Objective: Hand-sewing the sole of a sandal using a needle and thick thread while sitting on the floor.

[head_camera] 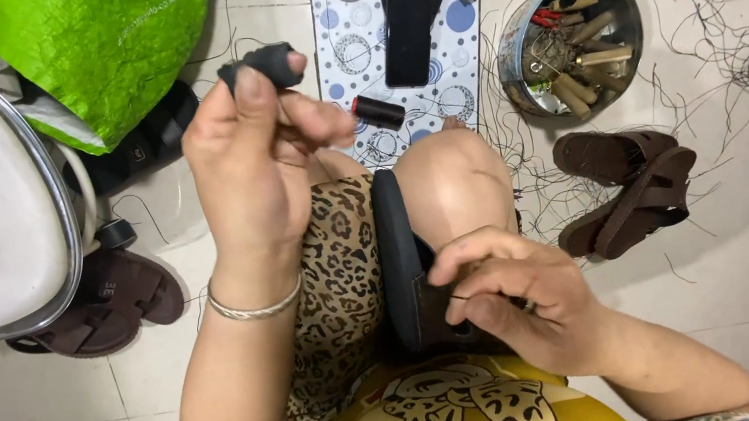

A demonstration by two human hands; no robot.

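A black sandal point(401, 267) is held upright on its edge between the knees, at the centre of the view. The right hand point(510, 294) is pressed against the sandal's strap side at about 5 o'clock from the centre, its fingers point(472, 275) curled nearly shut and pinched on a dark thread beside the sole. The left hand point(253, 150) is raised at about 10 o'clock, the fingers bent and closed; a black fingertip cover point(269, 64) is worn on the forefinger, and whether anything is gripped under the thumb cannot be told. A dark thread spool point(377, 111) is seen lying on a dotted mat point(345, 33) just beyond the left hand. A round metal tin point(570, 46) of wooden-handled tools is set at 2 o'clock, with a pair of brown sandals point(629, 186) at 3 o'clock.
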